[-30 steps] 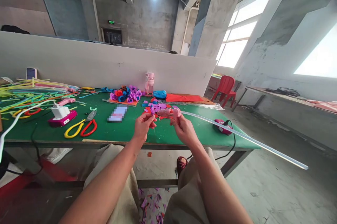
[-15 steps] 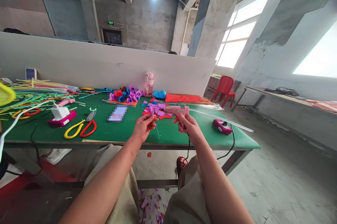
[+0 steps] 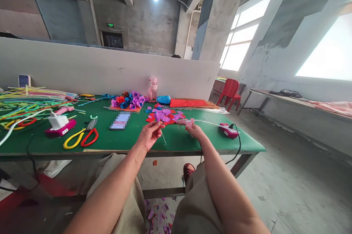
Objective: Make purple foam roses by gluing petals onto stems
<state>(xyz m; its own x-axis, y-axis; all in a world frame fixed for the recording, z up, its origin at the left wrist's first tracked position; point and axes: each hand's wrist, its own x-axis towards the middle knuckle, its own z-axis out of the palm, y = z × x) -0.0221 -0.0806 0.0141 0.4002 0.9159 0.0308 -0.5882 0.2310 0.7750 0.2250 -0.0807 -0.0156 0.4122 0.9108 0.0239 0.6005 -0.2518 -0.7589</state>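
Note:
My left hand (image 3: 150, 134) is closed in a pinch on a thin pale stem (image 3: 164, 138), which slants down below the fingertips. In the earlier frame a bit of red shows at those fingertips; now they mostly hide what is at its top. A pink glue gun (image 3: 188, 122) is in my right hand (image 3: 197, 132), its nozzle pointing left, low over the table. A clear glue stick (image 3: 209, 123) sticks out behind it. Just beyond both hands lie loose purple, red and blue petals (image 3: 165, 114), apparently cut from paper.
On the green table (image 3: 143, 138) are scissors (image 3: 89, 131), a phone (image 3: 120, 121), finished-looking flowers (image 3: 131, 100), red sheets (image 3: 189, 103), a pink bottle (image 3: 153, 87) and coloured strips (image 3: 41, 96). A corded power socket (image 3: 228, 130) stands at right, another (image 3: 60, 127) at left.
My right hand has lowered the glue gun toward the table, beside the petals. My left hand stays nearly in place, still pinching the stem. The whole view has shifted slightly.

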